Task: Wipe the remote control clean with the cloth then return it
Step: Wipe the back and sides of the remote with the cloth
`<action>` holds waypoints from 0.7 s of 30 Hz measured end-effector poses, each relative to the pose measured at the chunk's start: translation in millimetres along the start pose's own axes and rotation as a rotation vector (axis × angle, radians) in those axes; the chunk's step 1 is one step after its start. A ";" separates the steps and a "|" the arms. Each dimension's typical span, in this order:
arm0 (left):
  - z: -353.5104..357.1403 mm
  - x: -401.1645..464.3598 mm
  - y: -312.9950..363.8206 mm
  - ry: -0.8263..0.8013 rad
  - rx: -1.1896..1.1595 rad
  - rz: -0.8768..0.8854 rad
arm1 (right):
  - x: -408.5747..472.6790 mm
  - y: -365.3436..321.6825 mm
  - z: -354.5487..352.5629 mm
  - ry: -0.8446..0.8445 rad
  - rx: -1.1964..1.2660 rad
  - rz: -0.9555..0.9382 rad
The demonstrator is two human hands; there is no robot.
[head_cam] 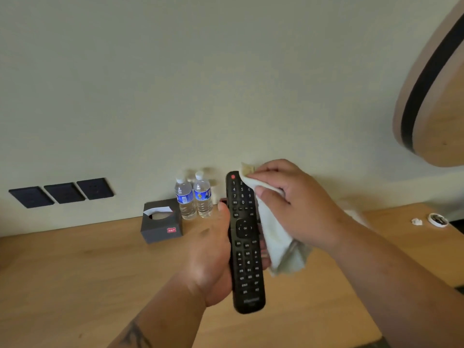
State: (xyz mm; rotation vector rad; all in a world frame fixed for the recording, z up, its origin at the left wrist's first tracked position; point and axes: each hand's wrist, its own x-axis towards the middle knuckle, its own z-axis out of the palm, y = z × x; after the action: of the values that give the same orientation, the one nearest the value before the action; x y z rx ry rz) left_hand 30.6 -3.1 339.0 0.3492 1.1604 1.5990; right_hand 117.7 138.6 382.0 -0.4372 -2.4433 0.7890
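Left hand (pixel 211 257) grips remote control (pixel 246 243) mid-air above wooden surface (pixel 75 280), buttons up for access. Right hand (pixel 298 204) pinches cloth (pixel 276 237) at remote's one o'clock corner; wiping seems underway.

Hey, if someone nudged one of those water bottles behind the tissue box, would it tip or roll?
Each water bottle is tall and narrow, so a nudge near the cap would probably tip it. Both look full, which likely steadies them. Once down, the round body would probably roll on the wooden desk.
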 end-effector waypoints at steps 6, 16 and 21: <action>-8.8 -7.4 -3.3 0.062 0.105 -0.011 | 10.8 -4.7 -5.7 -0.097 -0.230 -0.130; -9.3 -9.8 5.2 0.040 -0.020 0.093 | 6.0 20.1 -26.4 -0.196 -0.321 -0.040; 0.0 -5.0 11.8 0.058 -0.034 0.090 | 1.8 10.3 -15.5 -0.056 -0.075 0.075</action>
State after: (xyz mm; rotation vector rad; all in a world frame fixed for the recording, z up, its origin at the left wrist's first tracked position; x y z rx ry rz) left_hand 25.6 -6.8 350.3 0.3391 1.1749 1.7153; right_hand 126.6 154.3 387.0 -0.5445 -2.5275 0.7522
